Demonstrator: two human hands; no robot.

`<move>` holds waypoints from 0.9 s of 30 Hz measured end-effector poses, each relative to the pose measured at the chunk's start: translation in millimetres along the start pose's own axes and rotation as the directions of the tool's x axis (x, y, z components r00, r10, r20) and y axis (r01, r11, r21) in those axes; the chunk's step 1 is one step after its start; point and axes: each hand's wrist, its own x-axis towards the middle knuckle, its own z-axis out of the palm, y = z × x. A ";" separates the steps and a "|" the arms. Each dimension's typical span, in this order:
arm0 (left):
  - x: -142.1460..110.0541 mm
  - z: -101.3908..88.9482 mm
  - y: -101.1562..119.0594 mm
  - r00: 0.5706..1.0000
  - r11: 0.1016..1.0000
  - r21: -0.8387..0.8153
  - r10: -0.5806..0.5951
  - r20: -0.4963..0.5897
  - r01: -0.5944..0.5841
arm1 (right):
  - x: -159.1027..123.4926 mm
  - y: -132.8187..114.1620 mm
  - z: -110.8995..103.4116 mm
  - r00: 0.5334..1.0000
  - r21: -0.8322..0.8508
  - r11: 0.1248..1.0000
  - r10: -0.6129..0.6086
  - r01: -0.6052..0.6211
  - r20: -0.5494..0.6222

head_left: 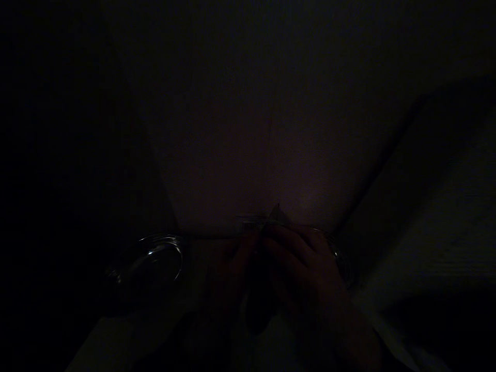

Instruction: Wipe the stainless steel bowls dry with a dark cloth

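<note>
The scene is very dark. My left hand [236, 258] and my right hand [306, 263] are close together at the lower middle, fingers curled inward toward each other. Between and below them shows a dark, long shape with a rounded lower end [258, 312]; its kind is too dark to tell. A small pointed tip [277, 211] sticks up above the fingers, possibly part of what the hands hold. A clear glass bowl [180, 258] lies to the left of my left hand. Another shiny clear rim [343, 261] is partly hidden behind my right hand.
A pale, flat surface [232, 155] with a faint seam extends beyond the hands. A dark slanting edge [380, 160] bounds it on the right. A small item with faint markings [250, 225] is just past my left fingertips. The far left is almost black.
</note>
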 end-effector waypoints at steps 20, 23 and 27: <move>5.7 -8.9 10.7 0.996 0.998 0.017 0.056 -0.063 -0.055 | -0.1 -9.4 6.4 0.992 0.020 0.992 -0.121 0.122 -0.039; 8.5 -8.6 6.5 0.997 1.000 0.014 0.027 -0.074 -0.026 | -1.5 -8.4 9.2 0.988 0.017 0.989 -0.143 0.144 -0.056; 7.8 -3.8 1.2 0.994 0.998 -0.025 0.059 -0.087 -0.061 | -3.2 -6.0 11.2 0.989 -0.015 0.991 -0.134 0.133 -0.069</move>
